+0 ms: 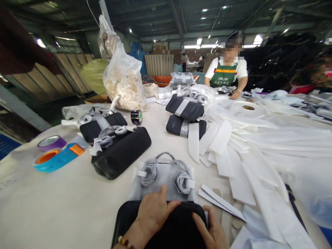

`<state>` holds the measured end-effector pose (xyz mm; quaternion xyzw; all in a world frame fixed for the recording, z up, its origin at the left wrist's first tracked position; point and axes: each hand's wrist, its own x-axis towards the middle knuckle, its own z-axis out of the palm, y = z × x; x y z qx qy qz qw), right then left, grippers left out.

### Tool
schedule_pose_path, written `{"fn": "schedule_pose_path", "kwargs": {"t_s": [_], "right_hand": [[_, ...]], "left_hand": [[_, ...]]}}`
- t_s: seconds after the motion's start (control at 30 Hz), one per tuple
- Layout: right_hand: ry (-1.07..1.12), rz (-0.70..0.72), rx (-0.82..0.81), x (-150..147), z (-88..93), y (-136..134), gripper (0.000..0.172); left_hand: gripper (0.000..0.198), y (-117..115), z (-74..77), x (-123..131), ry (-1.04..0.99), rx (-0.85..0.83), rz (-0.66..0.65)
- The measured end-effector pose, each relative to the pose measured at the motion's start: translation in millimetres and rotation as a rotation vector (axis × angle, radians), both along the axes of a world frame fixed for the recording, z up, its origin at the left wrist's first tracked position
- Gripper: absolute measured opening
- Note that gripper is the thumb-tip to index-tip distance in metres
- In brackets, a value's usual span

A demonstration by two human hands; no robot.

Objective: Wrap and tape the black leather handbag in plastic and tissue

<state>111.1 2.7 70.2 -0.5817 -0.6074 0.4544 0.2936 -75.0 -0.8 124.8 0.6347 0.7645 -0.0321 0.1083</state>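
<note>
A black bag with a rounded rim (178,230) lies right in front of me. My left hand (154,209) rests palm down across its far edge, index finger pointing away and thumb spread along the rim. My right hand (211,230) grips the bag's right side, thumb on the upper face and fingers at the edge. Just beyond the rim, a pale wrapped flap (162,174) carries a thin wrapped handle (165,154) and two coiled, wrapped straps, the left coil (149,174) and the right coil (182,182). The bag's near part leaves the frame.
Black bags (123,152) with wrapped straps stand at left, others (185,107) ahead. A blue tape dispenser (58,159), purple tape (51,141) and black tape (136,117) lie leftward. White strips (230,148) cover the right. A person in a green apron (223,74) works opposite.
</note>
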Motion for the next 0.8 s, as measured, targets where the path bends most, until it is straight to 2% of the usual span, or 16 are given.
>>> {"fn": "schedule_pose_path", "kwargs": {"t_s": [0.07,0.23,0.4,0.53,0.6,0.7,0.8], "right_hand": [[0.009,-0.041,-0.036,-0.3,1.9,-1.4,0.040],[0.082,-0.063,0.007,-1.2,5.1,-4.6,0.047],[0.034,0.056,-0.066,-2.8,15.2,7.2,0.058],[0.028,0.084,-0.097,-1.8,17.5,16.2,0.053],[0.054,0.082,-0.086,-1.9,15.5,17.6,0.050],[0.080,0.064,-0.070,-4.2,12.2,15.7,0.050],[0.076,-0.005,-0.057,-7.3,10.1,11.6,0.052]], "left_hand": [[0.048,1.9,2.1,-0.6,-0.025,-0.004,0.001],[0.048,1.4,1.8,-1.8,-0.045,0.011,0.000],[0.043,-1.3,-1.1,-1.9,-0.055,0.062,-0.013],[0.024,-1.5,9.0,0.9,-0.072,0.145,-0.057],[0.019,6.6,18.2,3.2,-0.082,0.207,-0.084],[0.029,32.7,27.8,6.2,-0.085,0.300,-0.063],[0.029,65.6,24.6,6.6,-0.065,0.326,0.023]]}}
